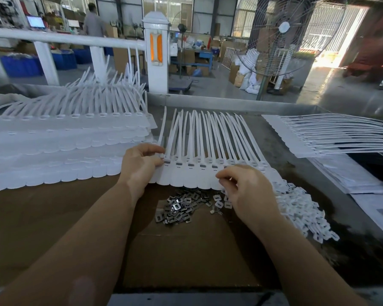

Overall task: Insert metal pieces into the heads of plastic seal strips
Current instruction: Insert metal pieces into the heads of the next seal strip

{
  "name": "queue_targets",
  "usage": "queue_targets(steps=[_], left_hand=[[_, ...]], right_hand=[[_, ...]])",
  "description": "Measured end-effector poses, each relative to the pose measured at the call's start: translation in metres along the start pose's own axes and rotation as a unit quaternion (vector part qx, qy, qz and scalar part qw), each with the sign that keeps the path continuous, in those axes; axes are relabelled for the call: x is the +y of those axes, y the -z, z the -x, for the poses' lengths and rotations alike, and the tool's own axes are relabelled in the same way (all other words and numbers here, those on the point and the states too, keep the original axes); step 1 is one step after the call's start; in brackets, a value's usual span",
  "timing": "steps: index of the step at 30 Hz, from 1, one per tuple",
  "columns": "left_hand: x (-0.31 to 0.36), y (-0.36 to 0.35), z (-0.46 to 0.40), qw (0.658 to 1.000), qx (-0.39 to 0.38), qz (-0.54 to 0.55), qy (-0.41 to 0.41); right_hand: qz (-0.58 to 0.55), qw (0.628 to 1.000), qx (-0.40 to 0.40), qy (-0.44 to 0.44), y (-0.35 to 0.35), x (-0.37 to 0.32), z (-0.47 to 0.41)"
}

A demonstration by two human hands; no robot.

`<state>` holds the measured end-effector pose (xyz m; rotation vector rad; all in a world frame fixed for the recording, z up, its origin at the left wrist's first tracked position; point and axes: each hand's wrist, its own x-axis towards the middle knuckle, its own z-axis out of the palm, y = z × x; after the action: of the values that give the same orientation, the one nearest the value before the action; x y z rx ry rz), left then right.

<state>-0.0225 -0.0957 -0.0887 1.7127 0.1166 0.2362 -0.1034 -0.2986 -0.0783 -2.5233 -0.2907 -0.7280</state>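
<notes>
I observe the left hand (139, 164) pinching the leftmost head of the joined row of seal strips (208, 146). The right hand (245, 186), fingers curled, rests on the row's right heads; whether it pinches anything I cannot tell. Just below both grips lies the pile of metal pieces (179, 206), white plastic caps (301, 213) beside it.

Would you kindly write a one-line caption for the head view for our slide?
Left hand pinches the seal strip row at its end head while right hand hovers above the metal pieces.
</notes>
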Motion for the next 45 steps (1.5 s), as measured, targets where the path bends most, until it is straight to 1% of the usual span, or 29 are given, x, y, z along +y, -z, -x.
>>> queue_targets(steps=[5,9,12,17,19,26,28,36,41,45], left_hand=[[0.001,0.000,0.001,1.000,-0.001,0.002,0.002],[0.000,0.000,0.000,1.000,-0.001,-0.003,0.006],[0.001,0.001,0.001,1.000,-0.001,-0.011,0.004],[0.001,0.001,0.001,1.000,0.001,-0.022,-0.002],[0.001,0.000,0.001,1.000,0.001,-0.026,-0.003],[0.002,0.000,0.002,1.000,-0.003,-0.016,0.001],[0.002,-0.001,0.002,1.000,-0.004,-0.015,0.002],[0.002,-0.001,0.002,1.000,-0.002,-0.016,0.001],[0.001,-0.001,0.001,1.000,0.000,-0.020,0.001],[0.001,-0.001,0.001,1.000,0.000,-0.018,0.002]], right_hand=[[-0.020,0.999,0.030,0.004,-0.003,0.006,0.005],[-0.023,0.999,0.028,0.005,-0.002,0.006,0.007],[-0.016,0.999,0.033,0.022,-0.002,0.004,0.009],[-0.002,0.995,-0.023,0.097,0.000,0.000,0.011],[0.001,0.994,-0.029,0.106,0.000,0.000,0.011],[-0.031,0.996,0.052,0.058,0.002,0.000,0.012],[-0.028,0.997,0.056,0.051,0.003,0.000,0.012],[-0.003,0.999,-0.029,0.017,0.013,-0.002,0.014],[0.002,0.991,-0.137,-0.011,0.031,-0.004,0.015],[0.006,0.969,-0.246,-0.025,0.044,-0.002,0.017]])
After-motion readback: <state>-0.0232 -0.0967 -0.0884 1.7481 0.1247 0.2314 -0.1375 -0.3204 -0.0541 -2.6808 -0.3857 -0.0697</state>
